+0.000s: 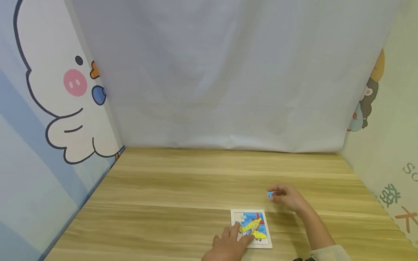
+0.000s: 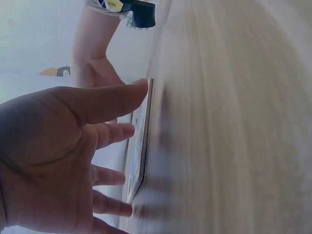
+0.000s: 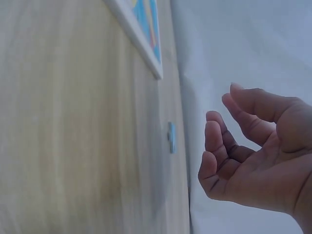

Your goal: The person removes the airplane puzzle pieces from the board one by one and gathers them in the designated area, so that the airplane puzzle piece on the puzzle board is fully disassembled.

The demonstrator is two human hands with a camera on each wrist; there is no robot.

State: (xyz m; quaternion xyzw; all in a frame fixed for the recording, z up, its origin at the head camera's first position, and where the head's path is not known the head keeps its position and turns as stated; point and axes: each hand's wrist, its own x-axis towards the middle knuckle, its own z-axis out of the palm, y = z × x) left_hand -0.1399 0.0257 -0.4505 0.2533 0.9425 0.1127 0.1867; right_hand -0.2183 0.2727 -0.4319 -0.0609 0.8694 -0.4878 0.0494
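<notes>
A jigsaw puzzle (image 1: 261, 246) in a white frame lies near the table's front, showing a yellow airplane with a red tail on blue. Bare backing shows at its upper left corner. My left hand (image 1: 228, 243) rests on its lower left, fingers spread; in the left wrist view the thumb and fingers are straight beside the puzzle's edge (image 2: 145, 131). Beyond the puzzle, to the right, a small blue puzzle piece (image 1: 270, 195) lies on the table. Over it hovers my right hand (image 1: 287, 197), fingers loosely bent. The right wrist view shows that piece (image 3: 172, 138) apart from the fingers.
The wood-grain table (image 1: 163, 188) reaches back to a grey-white hanging sheet (image 1: 212, 90). A wall with a white cartoon figure (image 1: 49, 72) borders the left side. A pale printed wall (image 1: 385, 152) borders the right.
</notes>
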